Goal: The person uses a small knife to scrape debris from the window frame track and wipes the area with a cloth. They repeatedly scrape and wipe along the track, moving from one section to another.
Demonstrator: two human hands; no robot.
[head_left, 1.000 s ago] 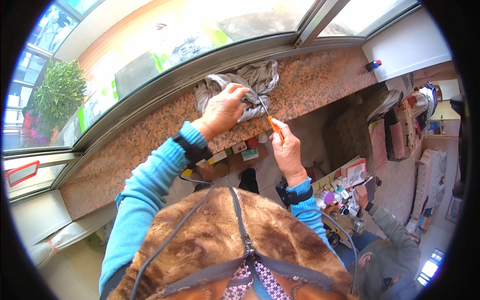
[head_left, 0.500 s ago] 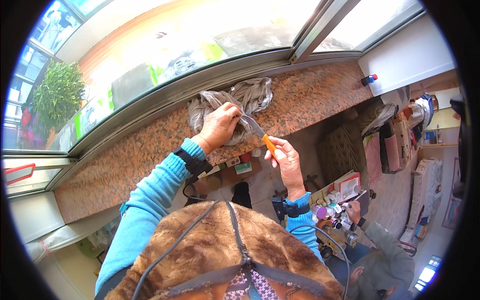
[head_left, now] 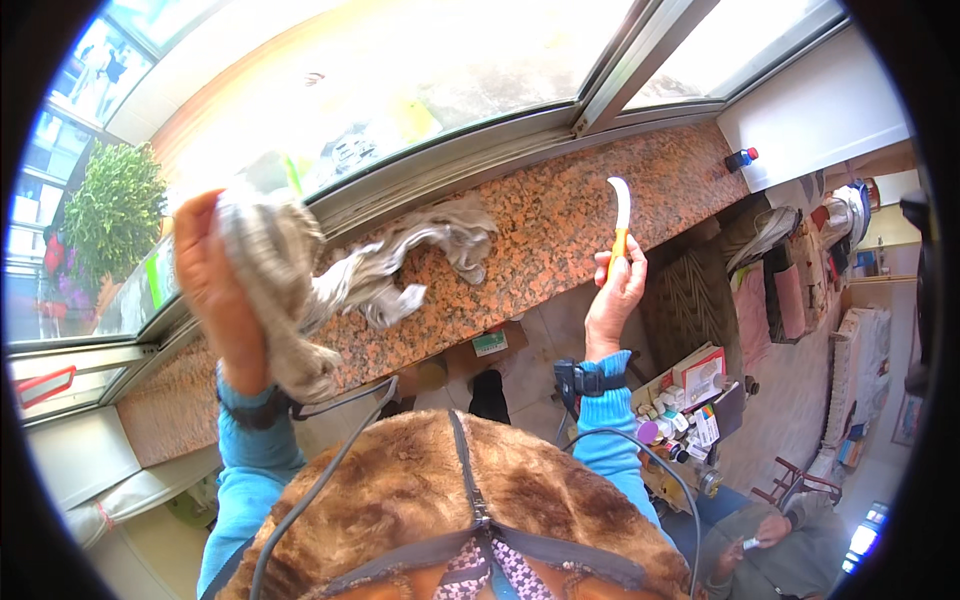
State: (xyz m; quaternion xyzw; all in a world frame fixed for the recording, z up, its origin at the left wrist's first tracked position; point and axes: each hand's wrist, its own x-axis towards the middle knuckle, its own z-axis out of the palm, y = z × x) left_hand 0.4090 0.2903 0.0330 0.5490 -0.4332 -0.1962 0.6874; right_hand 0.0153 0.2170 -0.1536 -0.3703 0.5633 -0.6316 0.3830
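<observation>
My left hand [head_left: 215, 280] is raised over the left part of the stone sill, its fingers closed round a bunched grey cloth [head_left: 265, 265]. Part of that cloth trails away to the right and lies crumpled on the speckled reddish sill [head_left: 540, 210]. My right hand [head_left: 615, 300] grips the orange handle of a knife [head_left: 622, 215] with a curved, hooked blade. The knife stands upright with its tip pointing to the window, well apart from the cloth. Motion blurs the left hand and the cloth slightly.
A window frame [head_left: 450, 170] runs along the sill's far side. A small dark bottle with a red cap [head_left: 740, 158] is at the sill's right end. Small containers crowd a low table [head_left: 665, 480] at the right. Another person [head_left: 770, 540] sits at the lower right, holding a small object.
My left hand has pulled the cloth up and to the left, stretching it along the sill. The knife has moved right, off the cloth, its blade now upright.
</observation>
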